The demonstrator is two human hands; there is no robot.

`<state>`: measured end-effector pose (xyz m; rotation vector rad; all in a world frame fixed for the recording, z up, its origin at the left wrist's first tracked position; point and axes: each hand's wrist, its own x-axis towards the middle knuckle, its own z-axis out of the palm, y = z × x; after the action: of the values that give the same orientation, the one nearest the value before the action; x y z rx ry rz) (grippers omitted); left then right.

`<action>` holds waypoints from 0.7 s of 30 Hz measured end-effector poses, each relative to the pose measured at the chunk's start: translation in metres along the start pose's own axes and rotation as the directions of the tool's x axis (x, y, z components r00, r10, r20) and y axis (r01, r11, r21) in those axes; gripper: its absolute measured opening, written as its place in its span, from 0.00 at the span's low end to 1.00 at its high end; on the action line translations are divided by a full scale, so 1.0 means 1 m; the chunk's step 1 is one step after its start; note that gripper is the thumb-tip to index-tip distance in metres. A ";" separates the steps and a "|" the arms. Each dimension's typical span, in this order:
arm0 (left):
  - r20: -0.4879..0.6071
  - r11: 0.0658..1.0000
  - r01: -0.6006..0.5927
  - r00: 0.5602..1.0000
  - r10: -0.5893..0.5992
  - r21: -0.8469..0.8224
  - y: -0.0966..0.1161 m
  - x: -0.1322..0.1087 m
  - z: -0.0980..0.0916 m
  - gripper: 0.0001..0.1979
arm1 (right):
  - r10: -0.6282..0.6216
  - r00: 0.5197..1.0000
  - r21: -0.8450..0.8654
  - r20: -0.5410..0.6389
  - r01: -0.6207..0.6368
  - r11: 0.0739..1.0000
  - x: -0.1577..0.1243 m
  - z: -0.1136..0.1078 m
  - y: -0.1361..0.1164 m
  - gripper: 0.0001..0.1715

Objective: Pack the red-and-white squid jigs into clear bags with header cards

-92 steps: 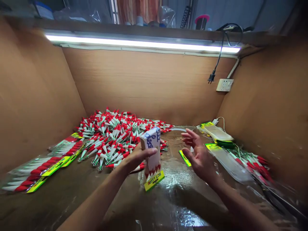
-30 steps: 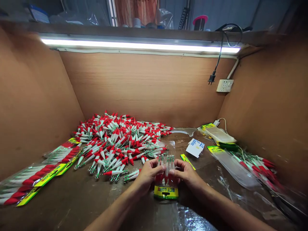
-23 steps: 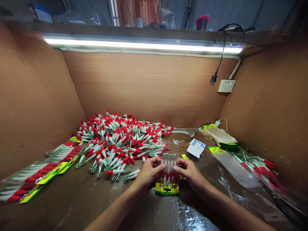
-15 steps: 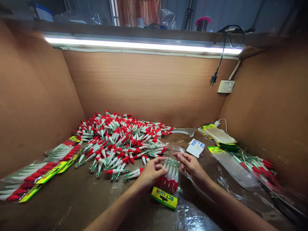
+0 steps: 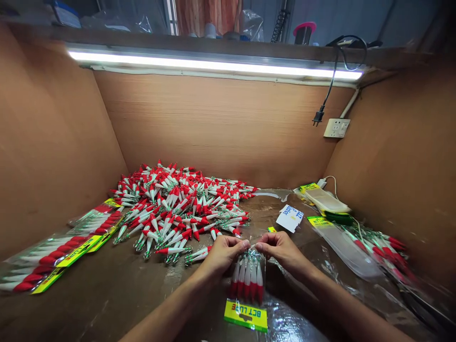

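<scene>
Seen from the head camera, the left hand (image 5: 223,254) and right hand (image 5: 281,249), equally near, each have a grip pinched shut on the far mouth of the clear bag of lures (image 5: 247,280), which lies on the bench (image 5: 107,294) lengthwise toward the person, no longer slanted as it was half a second ago.

A long white fluorescent tube lamp (image 5: 213,65) lights the booth brightly; glare streaks the glossy brown desk (image 5: 292,327), and the edges bend.

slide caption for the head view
Left hand and right hand pinch the top of a lure packet beside the lure pile
</scene>
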<state>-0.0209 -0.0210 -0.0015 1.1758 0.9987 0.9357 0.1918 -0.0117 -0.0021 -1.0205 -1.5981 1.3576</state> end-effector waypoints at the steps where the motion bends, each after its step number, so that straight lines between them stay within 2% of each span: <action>1: -0.003 1.000 0.006 1.000 -0.006 -0.014 0.000 0.001 0.000 0.29 | -0.007 1.000 0.000 -0.004 0.007 1.000 0.000 0.000 0.000 0.23; 8: -0.027 0.997 0.025 0.999 -0.027 -0.078 -0.003 -0.001 0.004 0.25 | 0.042 0.999 -0.043 -0.013 -0.042 0.998 -0.004 0.005 -0.005 0.28; 15: 0.066 0.981 0.138 0.989 -0.130 -0.136 -0.004 0.001 0.005 0.25 | 0.099 0.995 0.027 -0.008 -0.099 0.995 -0.003 -0.001 -0.001 0.27; 21: 0.147 0.978 0.189 0.973 -0.175 -0.085 -0.002 0.000 -0.001 0.23 | 0.189 0.978 0.118 0.090 -0.199 0.973 -0.007 -0.003 0.021 0.29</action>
<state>-0.0218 -0.0214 -0.0033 1.0330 0.9205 0.7388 0.1985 -0.0147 -0.0229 -1.0807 -1.4771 1.6274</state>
